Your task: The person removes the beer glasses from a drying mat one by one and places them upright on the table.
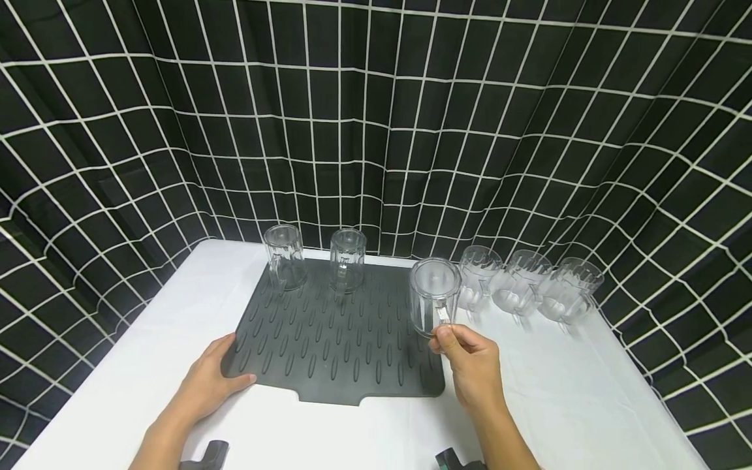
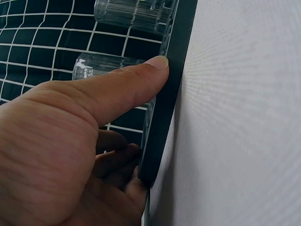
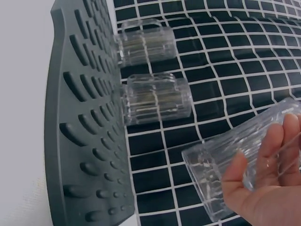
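While the right hand (image 1: 472,365) held a clear glass mug (image 1: 435,297) by its handle (image 1: 442,316), the left hand (image 1: 208,378) rested at the near left corner of the dark gray drying mat (image 1: 329,339). The right thumb and fingers pinched the handle between them, probably because it offered a narrower, surer grasp than the smooth glass wall. The mug was held in the air at the right part of the mat, apart from the ridged surface, as the right wrist view showed; which of its ends was the open rim could not be told for certain.

On the left hand, the thumb was spread well away from the other fingers so that they flanked the corner, the thumb on the front edge and the fingers along the left edge. That stance seemed meant to steady the mat, which looked light enough to slide on the white tablecloth (image 1: 558,411). How firmly the fingertips pressed could not be told.

Two mugs (image 1: 347,261) stood apart from each other toward the mat's back edge, a position that likely put them out of the forearms' way. Three more mugs (image 1: 519,284) stood in a close row on the tablecloth, right of the mat, seemingly within easy reach of the right hand.
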Action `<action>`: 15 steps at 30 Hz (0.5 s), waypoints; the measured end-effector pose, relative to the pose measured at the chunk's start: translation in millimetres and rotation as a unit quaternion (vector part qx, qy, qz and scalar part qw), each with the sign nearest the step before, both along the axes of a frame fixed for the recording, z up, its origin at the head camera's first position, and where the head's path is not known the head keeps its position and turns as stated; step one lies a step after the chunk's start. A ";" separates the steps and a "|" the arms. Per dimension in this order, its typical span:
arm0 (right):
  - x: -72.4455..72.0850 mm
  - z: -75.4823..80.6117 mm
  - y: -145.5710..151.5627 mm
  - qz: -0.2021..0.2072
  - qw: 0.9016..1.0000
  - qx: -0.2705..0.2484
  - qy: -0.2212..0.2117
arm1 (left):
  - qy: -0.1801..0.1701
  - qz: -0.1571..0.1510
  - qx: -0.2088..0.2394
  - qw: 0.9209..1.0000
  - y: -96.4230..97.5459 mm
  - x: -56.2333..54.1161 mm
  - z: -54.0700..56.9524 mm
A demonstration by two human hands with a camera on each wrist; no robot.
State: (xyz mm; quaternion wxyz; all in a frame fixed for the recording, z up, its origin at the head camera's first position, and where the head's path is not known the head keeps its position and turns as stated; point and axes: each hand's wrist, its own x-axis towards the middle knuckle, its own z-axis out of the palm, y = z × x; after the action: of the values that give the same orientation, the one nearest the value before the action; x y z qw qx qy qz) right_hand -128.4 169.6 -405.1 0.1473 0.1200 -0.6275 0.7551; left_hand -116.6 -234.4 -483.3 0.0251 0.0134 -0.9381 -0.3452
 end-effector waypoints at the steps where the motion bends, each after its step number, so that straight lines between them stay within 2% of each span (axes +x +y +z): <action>1: 0.6 0.1 -0.1 -0.008 1.000 0.001 -0.002 | -0.001 0.000 -0.003 1.000 0.2 0.2 0.3; 8: 2.3 -0.8 1.5 -0.051 0.998 0.037 0.001 | 0.003 0.004 -0.014 1.000 3.8 0.9 7.4; 11: 2.6 -1.4 3.1 -0.058 0.996 0.060 0.014 | 0.028 0.009 -0.012 1.000 7.9 0.6 16.3; 15: 3.5 -1.6 5.6 -0.056 0.995 0.082 0.025 | 0.079 0.013 0.000 0.997 15.0 -0.7 29.0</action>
State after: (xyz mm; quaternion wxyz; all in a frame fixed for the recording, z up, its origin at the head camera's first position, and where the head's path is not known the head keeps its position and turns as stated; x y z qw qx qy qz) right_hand -124.9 175.2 -406.6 0.1949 0.1148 -0.6894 0.6882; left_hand -117.3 -219.4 -454.3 0.1037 -0.0017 -0.9329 -0.3449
